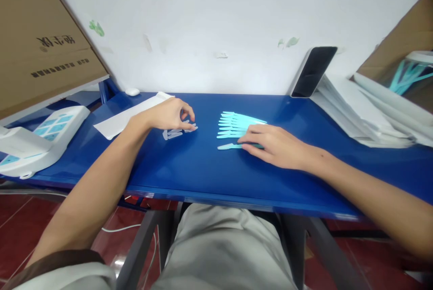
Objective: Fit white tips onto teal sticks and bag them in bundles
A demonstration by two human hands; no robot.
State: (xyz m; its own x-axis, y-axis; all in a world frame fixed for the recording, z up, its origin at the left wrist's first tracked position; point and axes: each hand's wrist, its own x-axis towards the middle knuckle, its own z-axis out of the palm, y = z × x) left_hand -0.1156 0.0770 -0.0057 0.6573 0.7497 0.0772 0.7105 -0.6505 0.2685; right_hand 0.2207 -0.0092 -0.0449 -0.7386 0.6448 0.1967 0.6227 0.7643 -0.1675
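Over a small group of clear plastic blade caps (174,135) on the blue table, my left hand (169,115) is curled, with a gap between thumb and forefinger. One cap lies right by the thumb tip; whether it is touched I cannot tell. My right hand (270,143) pinches the handle of a turquoise eyebrow razor (228,146), which lies low at the table with its blade end pointing left. Just beyond it, a fanned row of similar turquoise razors (233,124) lies on the table, partly hidden by my right fingers.
A white paper strip (130,116) lies behind my left forearm. At left are a white device with blue keys (56,132) and a cardboard box (40,46). A phone (313,72) leans at the back right, beside white packets (355,114) and a tub of turquoise sticks (411,73).
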